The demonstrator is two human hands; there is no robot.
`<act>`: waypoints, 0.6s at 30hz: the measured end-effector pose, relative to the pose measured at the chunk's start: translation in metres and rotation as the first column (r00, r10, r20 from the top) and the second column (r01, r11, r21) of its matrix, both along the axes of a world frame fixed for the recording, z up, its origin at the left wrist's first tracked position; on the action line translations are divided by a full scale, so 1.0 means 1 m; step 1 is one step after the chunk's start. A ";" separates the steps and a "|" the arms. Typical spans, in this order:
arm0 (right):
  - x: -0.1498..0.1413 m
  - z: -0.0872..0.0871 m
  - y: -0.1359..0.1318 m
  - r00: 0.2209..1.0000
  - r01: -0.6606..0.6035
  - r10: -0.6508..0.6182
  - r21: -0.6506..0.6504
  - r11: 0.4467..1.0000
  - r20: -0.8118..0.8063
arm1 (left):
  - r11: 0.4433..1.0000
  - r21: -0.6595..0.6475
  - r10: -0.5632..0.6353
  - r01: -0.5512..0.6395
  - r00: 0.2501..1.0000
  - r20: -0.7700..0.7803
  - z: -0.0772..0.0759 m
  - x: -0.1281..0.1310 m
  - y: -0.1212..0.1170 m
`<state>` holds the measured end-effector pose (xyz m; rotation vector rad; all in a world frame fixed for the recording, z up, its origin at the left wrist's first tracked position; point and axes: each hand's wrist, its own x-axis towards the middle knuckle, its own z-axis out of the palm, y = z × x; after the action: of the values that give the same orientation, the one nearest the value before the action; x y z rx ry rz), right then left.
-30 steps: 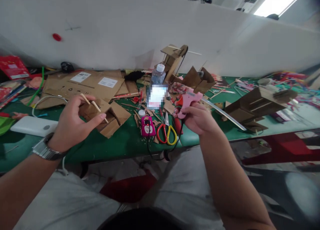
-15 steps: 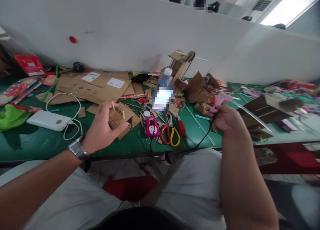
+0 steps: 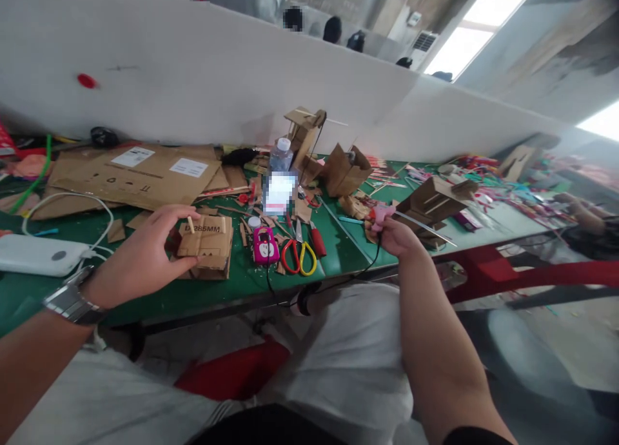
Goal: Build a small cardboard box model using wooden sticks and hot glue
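My left hand (image 3: pixel 145 245) is closed around the side of a small cardboard box (image 3: pixel 207 238) with printed lettering on top. A short wooden stick (image 3: pixel 191 225) stands out of the box by my fingertips. My right hand (image 3: pixel 401 236) grips a pink hot glue gun (image 3: pixel 382 214), low over the table to the right. A long clear glue stick (image 3: pixel 428 229) runs out behind it, and its black cord hangs down toward my lap. My fingers hide most of the glue gun's handle.
Scissors (image 3: pixel 308 259), a magenta device (image 3: pixel 265 246) and a phone (image 3: pixel 279 193) lie between my hands. A bottle (image 3: pixel 281 156) and cardboard structures (image 3: pixel 345 169) stand behind. To the left are a white power bank (image 3: pixel 41 255) and flat cardboard (image 3: pixel 130 180). Another person's hand (image 3: pixel 575 206) shows far right.
My right hand has carried the glue gun from above the scissors to the right and lower. The box in my left hand has turned, showing its printed face. My view has swung right.
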<state>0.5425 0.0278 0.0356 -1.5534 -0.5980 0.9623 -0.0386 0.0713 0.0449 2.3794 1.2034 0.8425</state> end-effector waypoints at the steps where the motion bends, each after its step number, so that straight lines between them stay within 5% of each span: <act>1: 0.002 -0.001 0.000 1.000 -0.001 0.000 -0.014 1.000 -0.021 | 1.000 0.011 -0.024 0.024 1.000 -0.006 0.002 0.002 -0.001; 8: 0.025 -0.014 -0.001 0.992 0.023 -0.042 -0.152 0.988 -0.121 | 0.987 -0.157 -0.018 0.012 0.999 -0.033 -0.001 0.000 0.003; 18: 0.044 -0.038 0.012 0.991 0.120 -0.125 -0.115 0.986 -0.038 | 0.994 -0.097 0.049 -0.044 0.997 0.054 -0.014 0.013 0.001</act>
<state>0.5870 0.0398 -0.0022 -1.6438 -0.4178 0.9481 -0.0256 0.0719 0.0314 2.2446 1.2527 0.8405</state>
